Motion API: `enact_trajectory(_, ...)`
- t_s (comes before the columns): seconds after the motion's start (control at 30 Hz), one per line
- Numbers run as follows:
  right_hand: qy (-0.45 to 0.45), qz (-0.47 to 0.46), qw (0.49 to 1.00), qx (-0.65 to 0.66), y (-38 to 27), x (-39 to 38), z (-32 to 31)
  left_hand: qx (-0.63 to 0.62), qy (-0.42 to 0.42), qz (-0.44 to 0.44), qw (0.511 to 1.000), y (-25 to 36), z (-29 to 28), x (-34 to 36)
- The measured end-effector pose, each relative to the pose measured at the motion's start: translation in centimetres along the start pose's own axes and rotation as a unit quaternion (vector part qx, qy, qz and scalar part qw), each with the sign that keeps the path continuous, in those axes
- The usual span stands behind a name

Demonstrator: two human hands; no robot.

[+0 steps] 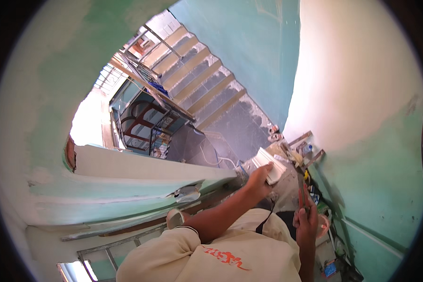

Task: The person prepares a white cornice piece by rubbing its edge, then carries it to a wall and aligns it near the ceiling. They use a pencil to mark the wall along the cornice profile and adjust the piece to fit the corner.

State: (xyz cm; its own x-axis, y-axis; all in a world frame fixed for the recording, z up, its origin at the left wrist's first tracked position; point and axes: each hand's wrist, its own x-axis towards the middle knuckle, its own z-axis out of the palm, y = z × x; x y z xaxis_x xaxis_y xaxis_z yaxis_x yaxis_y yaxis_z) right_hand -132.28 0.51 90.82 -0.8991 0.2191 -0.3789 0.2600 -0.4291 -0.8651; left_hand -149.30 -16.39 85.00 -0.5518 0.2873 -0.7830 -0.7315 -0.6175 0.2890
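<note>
My left hand (258, 181) reaches forward and grips a white rectangular slab (269, 164) by its near edge, holding it out over the landing far below. My right hand (307, 221) is raised closer to my body, closed around the reddish handle of a thin flat-bladed tool (302, 190) whose blade points up and away. The two hands are apart, with the tool's tip just right of the slab. My cream sleeve with an orange print (211, 254) fills the lower middle.
A staircase (202, 70) with a metal railing (150, 80) climbs from the dark landing floor (239, 127). Green-painted walls (376, 164) close in on both sides, and a white ledge (141, 169) juts out at the left. Wooden pieces, a bottle (307, 149) and an orange bucket (322, 225) lie along the right wall.
</note>
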Motion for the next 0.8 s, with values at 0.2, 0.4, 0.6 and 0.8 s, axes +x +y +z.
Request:
enact_trajectory(0.2,0.027,0.043,0.999,-0.011,1.1,2.1,1.5,-0.012,0.079,0.027,0.996,1.9,-2.8,-1.0)
enact_trajectory(0.4,-0.007,0.072,0.997,-0.005,3.1,3.4,0.5,-0.040,0.165,0.037,0.985,0.6,-5.2,-0.7)
enact_trajectory(0.6,-0.063,0.146,0.984,0.074,4.1,6.2,-3.0,-0.077,0.263,0.042,0.961,-0.5,-4.3,-0.1)
enact_trajectory(0.8,-0.096,0.016,0.985,-0.142,2.9,9.5,-5.5,-0.034,0.178,0.088,0.979,-1.3,-3.8,1.5)
